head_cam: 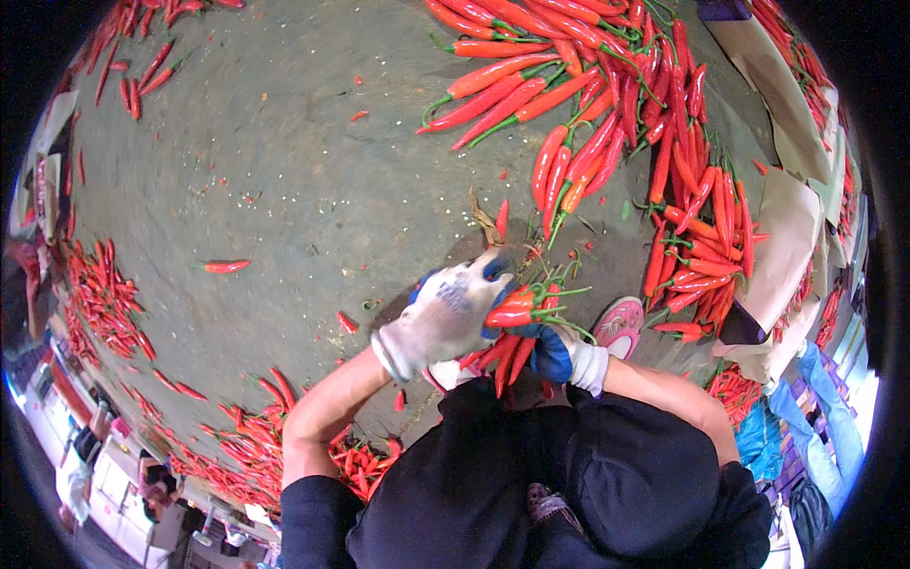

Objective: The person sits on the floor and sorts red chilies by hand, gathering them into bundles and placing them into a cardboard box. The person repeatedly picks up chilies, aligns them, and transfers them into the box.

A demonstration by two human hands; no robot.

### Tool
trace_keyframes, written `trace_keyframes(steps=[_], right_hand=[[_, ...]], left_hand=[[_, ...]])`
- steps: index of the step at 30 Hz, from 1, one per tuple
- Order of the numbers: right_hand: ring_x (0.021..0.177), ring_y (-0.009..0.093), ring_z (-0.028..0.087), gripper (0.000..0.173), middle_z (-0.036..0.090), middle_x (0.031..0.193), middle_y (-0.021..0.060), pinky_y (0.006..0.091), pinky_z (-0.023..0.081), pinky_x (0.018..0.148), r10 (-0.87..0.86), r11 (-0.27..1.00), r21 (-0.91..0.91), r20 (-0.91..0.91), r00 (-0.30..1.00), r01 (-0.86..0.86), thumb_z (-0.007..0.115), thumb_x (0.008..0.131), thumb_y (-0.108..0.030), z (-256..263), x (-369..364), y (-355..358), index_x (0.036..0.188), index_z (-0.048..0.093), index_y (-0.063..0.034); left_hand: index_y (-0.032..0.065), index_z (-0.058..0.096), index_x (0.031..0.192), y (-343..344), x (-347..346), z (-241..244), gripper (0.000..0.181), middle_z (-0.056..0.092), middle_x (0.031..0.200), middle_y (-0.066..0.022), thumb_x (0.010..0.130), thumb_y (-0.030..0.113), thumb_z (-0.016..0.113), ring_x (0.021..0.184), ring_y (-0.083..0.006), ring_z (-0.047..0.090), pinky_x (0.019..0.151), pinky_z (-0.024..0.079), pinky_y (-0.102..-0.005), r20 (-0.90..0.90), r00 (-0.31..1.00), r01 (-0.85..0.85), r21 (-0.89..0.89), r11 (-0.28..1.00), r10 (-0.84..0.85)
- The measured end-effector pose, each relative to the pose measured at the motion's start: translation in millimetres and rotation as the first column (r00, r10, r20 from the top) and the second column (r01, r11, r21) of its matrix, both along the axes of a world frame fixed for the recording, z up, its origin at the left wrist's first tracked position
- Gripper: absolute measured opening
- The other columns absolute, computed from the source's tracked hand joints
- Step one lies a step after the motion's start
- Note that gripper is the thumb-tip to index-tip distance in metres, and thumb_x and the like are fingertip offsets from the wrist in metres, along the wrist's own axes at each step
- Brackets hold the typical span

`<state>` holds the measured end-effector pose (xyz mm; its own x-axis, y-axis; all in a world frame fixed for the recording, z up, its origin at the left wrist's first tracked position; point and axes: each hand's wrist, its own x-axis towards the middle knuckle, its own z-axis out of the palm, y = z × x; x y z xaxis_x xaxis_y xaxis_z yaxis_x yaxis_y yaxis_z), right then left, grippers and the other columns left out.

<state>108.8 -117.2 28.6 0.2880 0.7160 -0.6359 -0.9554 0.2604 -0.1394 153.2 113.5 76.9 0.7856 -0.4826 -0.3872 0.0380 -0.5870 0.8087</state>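
My left hand (448,306), in a white knit glove with blue-coated fingers, closes on red chili peppers (513,313) whose green stems point right. Just below and to the right, my right hand (558,354), gloved the same way, grips more of the bunch from beneath. Pepper tips (506,359) hang down between the two hands, over my lap. Part of the fingers on both hands is hidden by the peppers. Beyond the hands, a dried brown leaf (485,219) and a single red chili (502,217) lie on the concrete floor (306,156).
A large pile of long red chilies (561,43) spreads ahead and down the right side. Brown paper or cardboard sheets (782,242) edge it. Smaller heaps (106,299) lie at left and near left (249,448). A pink shoe (618,323) shows beside my right hand. Other people (153,484) are at lower left.
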Motion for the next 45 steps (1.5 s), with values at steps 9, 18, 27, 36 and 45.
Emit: trace_keyframes(steps=[9,18,27,36,45], right_hand=[[0.106,0.020,0.062,0.043,0.061,0.121,0.0064,0.0352,0.053,0.087,0.195,0.977,-0.163,0.421,0.886,-0.137,0.062,0.091,-0.018,11,20,1,0.131,0.050,-0.0073],[0.097,0.031,0.065,0.062,0.065,0.105,0.0170,0.0394,0.050,0.085,0.423,0.906,-0.403,0.862,0.280,-0.130,0.081,0.068,-0.028,50,83,62,0.119,0.057,-0.0023],[0.114,0.018,0.055,0.079,0.059,0.122,0.0102,0.0326,0.041,0.102,0.402,0.866,-0.473,0.467,0.788,-0.162,0.079,0.075,-0.019,48,44,30,0.139,0.037,-0.0010],[0.090,0.008,0.059,0.059,0.066,0.104,0.0066,0.0273,0.049,0.083,0.367,0.886,-0.452,0.550,0.750,-0.103,0.072,0.080,-0.015,31,91,52,0.132,0.048,-0.0009],[0.103,0.033,0.065,0.069,0.066,0.105,0.0251,0.0371,0.050,0.089,0.840,0.515,-0.654,0.513,0.176,-0.555,0.076,0.073,-0.039,46,109,34,0.124,0.054,0.0032]], left_hand=[[0.0058,0.057,0.120,7,26,9,0.065,0.058,0.114,-0.0165,0.061,0.021,0.081,0.099,-0.0359,0.060,0.087,0.049,-0.0428,-0.036,0.985,0.168,0.036,0.985,-0.167],[0.0022,0.065,0.104,32,-66,13,0.047,0.066,0.104,-0.0134,0.064,0.021,0.083,0.096,-0.0273,0.064,0.088,0.049,-0.0403,-0.300,0.628,-0.776,-0.304,0.552,0.718],[-0.0005,0.063,0.114,-6,-84,-13,0.045,0.068,0.102,-0.0028,0.073,0.012,0.080,0.089,-0.0082,0.061,0.079,0.051,-0.0272,-0.655,0.497,-0.860,-0.285,0.423,0.570],[-0.0008,0.063,0.112,-35,-51,-19,0.037,0.067,0.095,-0.0005,0.078,0.007,0.074,0.078,-0.0068,0.058,0.066,0.049,-0.0247,-0.545,0.225,-0.966,-0.231,0.113,0.807],[0.0003,0.061,0.118,-51,-107,-19,0.032,0.065,0.116,-0.0069,0.086,0.004,0.065,0.101,-0.0167,0.064,0.091,0.051,-0.0314,-0.971,0.066,-0.977,-0.109,-0.181,0.230]])
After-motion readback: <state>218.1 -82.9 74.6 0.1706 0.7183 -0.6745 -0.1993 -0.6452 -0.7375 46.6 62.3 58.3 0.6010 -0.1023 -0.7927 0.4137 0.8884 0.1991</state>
